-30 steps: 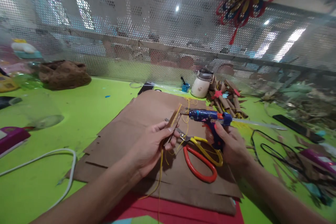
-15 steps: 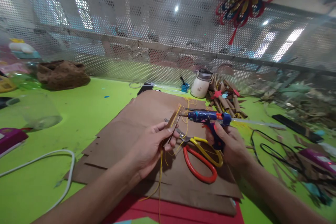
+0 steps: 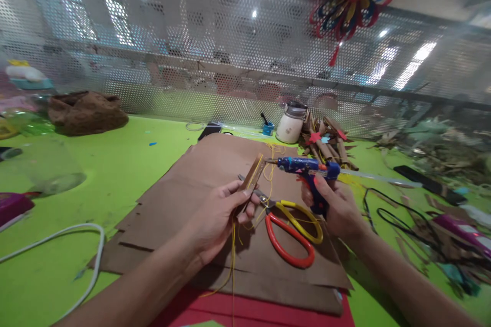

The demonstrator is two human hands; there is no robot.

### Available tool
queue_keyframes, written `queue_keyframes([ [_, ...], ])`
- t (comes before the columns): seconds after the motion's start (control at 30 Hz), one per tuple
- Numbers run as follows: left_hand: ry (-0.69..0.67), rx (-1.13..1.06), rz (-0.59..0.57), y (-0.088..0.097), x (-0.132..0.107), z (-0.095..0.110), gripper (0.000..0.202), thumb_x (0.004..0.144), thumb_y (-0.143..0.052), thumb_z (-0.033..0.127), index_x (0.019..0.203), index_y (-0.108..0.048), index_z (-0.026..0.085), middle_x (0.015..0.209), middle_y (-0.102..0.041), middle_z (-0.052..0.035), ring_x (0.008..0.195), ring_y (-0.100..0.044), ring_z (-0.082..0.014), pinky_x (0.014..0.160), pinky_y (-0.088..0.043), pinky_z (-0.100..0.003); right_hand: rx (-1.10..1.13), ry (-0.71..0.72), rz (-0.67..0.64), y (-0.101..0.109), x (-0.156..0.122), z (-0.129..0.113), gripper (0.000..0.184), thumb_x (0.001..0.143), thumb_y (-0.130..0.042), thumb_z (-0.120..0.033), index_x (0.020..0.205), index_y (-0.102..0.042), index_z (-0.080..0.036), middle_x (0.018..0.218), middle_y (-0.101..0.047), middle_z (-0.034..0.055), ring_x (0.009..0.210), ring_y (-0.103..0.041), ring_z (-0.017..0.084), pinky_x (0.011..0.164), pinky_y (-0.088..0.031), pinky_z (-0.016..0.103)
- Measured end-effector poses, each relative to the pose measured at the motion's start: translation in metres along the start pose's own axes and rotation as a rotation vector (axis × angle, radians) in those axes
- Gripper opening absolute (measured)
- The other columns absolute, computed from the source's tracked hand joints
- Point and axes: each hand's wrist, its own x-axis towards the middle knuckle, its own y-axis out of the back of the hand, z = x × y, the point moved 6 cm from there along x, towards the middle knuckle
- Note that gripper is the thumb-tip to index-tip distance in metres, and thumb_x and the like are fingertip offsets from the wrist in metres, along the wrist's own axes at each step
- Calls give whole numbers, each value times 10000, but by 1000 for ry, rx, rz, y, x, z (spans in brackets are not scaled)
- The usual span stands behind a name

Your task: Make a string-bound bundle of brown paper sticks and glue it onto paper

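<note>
My left hand (image 3: pixel 220 214) pinches a small brown cardboard strip (image 3: pixel 253 176) with yellow string (image 3: pixel 232 245) running along it and hanging down past my wrist. My right hand (image 3: pixel 335 209) grips a blue glue gun (image 3: pixel 307 167); its nozzle points left and nearly touches the top of the strip. A clear glue stick pokes out of the gun's back to the right. Both hands hover over a brown paper sheet (image 3: pixel 199 194). Red and yellow scissors (image 3: pixel 291 230) lie on the paper between my hands.
The green table (image 3: pixel 126 163) holds a white cable (image 3: pixel 72 245) at left, a clear plastic cup (image 3: pixel 49 168), a brown bag (image 3: pixel 86 112), a white jar (image 3: pixel 290 125), cardboard rolls (image 3: pixel 330 145) and black cords (image 3: pixel 395 214) at right. A perforated metal screen stands behind. Red paper (image 3: pixel 249 311) lies near me.
The view has shifted slightly. The glue gun's nozzle has stayed close to the top of the strip; both hands keep their grips.
</note>
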Motion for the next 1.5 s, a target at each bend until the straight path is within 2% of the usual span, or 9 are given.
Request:
queue_keyframes([
  [0.2, 3, 34, -29, -2, -1, 0, 127, 825, -557, 196, 827, -606, 78, 751, -575, -57, 527, -405, -35, 458, -291, -144, 28, -4, 12, -1, 0, 1, 288, 867, -526, -427, 862, -582, -145, 611, -502, 7, 525, -425, 107, 471, -300, 241],
  [0.57, -2, -8, -23, -2, -1, 2, 100, 769, -625, 178, 815, -618, 90, 763, -586, -54, 543, -430, -42, 438, -278, -152, -12, 12, 40, -4, -2, -4, 333, 847, -537, -465, 783, -591, -142, 588, -486, 9, 519, -410, 111, 463, -298, 243],
  [0.8, 4, -15, 4, -2, -2, 3, 111, 757, -633, 154, 846, -612, 90, 754, -585, -45, 540, -431, -41, 427, -278, -144, -25, -36, 14, -6, -4, 4, 376, 840, -537, -485, 670, -549, -151, 579, -485, 8, 519, -410, 106, 477, -330, 238],
  [1.0, 4, 0, -15, -1, -1, 1, 122, 798, -601, 178, 889, -607, 96, 781, -580, -44, 548, -433, -35, 434, -288, -127, 74, -31, 45, -3, -2, 6, 298, 862, -532, -439, 874, -593, -147, 613, -502, -2, 523, -436, 97, 483, -342, 224],
  [1.17, 8, 5, -3, 0, -1, 2, 136, 765, -640, 187, 869, -617, 102, 768, -583, -43, 542, -434, -40, 427, -291, -134, 73, -32, 73, -2, 0, 5, 313, 845, -548, -459, 795, -575, -151, 600, -505, 1, 510, -437, 97, 468, -338, 222],
  [1.5, 19, 19, 1, -1, 0, 2, 105, 792, -607, 177, 853, -606, 93, 763, -571, -44, 546, -436, -36, 428, -286, -122, 96, -28, 54, -4, -3, 5, 300, 848, -545, -452, 824, -582, -155, 624, -517, 5, 528, -444, 102, 477, -338, 226],
])
